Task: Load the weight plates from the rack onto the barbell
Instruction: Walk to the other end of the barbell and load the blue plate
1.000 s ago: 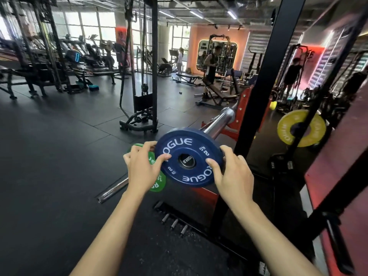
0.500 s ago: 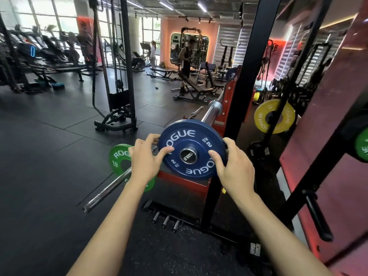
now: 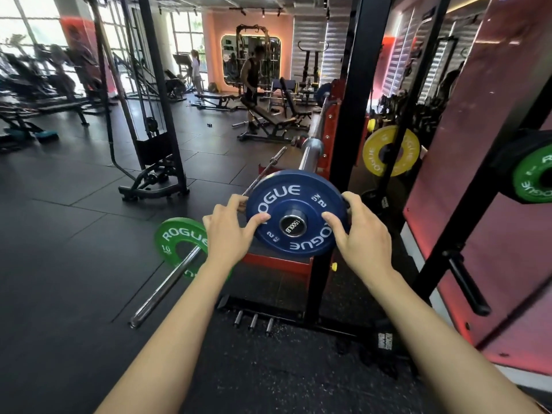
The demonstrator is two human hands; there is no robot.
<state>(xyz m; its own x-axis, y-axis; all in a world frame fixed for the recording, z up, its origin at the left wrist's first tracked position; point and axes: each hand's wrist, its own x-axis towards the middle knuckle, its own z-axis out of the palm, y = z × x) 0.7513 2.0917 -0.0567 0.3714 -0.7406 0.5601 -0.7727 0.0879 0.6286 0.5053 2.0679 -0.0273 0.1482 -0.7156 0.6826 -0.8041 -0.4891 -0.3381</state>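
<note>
A small blue ROGUE plate [image 3: 294,201] sits over the near end of the racked barbell [image 3: 310,152], whose steel end cap shows through the plate's hole. My left hand [image 3: 230,234] grips the plate's left rim, thumb on its face. My right hand [image 3: 358,231] grips the right rim the same way. On the black rack upright [image 3: 355,115] side, a yellow plate [image 3: 373,156] and a green plate [image 3: 534,177] hang on pegs to the right.
A second barbell [image 3: 167,288] lies on the floor with a green plate [image 3: 179,234] on it, left of my arms. An empty peg [image 3: 469,285] sticks out at the right. Benches, cable machines and people stand further back.
The view has turned right and moved closer to the rack. The blue plate stays in both hands on the bar's end, and the green plate on the right peg has come fully into view.
</note>
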